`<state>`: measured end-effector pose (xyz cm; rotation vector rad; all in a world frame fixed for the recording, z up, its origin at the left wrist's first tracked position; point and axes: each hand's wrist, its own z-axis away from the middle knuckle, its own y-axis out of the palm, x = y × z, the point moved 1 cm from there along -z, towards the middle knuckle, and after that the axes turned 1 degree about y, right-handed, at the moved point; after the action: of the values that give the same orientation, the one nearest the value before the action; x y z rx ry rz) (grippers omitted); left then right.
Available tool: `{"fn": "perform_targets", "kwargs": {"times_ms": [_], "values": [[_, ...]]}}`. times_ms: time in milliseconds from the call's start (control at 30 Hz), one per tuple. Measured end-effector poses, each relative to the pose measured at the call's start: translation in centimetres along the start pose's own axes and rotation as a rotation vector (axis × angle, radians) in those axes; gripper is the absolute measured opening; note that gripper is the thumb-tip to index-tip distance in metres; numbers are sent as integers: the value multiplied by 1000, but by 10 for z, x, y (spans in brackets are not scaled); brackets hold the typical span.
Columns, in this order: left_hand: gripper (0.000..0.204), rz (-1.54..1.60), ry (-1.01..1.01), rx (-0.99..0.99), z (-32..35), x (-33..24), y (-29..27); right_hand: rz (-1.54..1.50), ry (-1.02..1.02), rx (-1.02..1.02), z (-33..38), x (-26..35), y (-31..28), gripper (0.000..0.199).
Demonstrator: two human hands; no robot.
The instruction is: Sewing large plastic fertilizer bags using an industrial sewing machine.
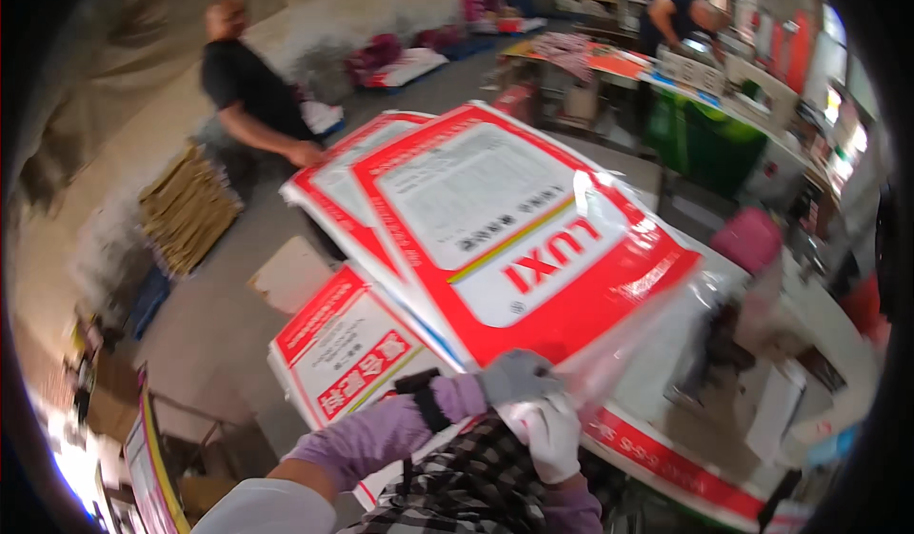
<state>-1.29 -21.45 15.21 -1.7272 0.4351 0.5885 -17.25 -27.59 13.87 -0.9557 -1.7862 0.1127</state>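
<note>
A large red-and-white printed sack lies flat and slanted in front of me, on top of another red-and-white sack. Clear plastic film sticks out along its near right edge. My left hand, in a grey glove, and my right hand, in a white glove, meet at the sack's near edge. The fingers of both are closed on the gathered film, partly hidden by each other. Beneath, to the left, shows a further printed sack.
On the far left a person in dark clothes has a hand at the stack's edge. A bundle of tan sacks is on the floor behind. A white sewing machine stands at right. Another person bends over a far table.
</note>
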Motion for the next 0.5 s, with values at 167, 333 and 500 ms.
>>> {"fn": "perform_targets", "kwargs": {"times_ms": [167, 333, 500], "values": [[18, -97, -193, -202, -27, -62, -49, 467, -191, -21, -43, -59, -29, 28], [30, -423, -25, 37, 17, -111, -51, 578, 151, 570, -44, -117, -4, 22], [22, -635, -210, -47, 148, -105, -108, 278, 595, -788, -57, -137, -138, 20]]}}
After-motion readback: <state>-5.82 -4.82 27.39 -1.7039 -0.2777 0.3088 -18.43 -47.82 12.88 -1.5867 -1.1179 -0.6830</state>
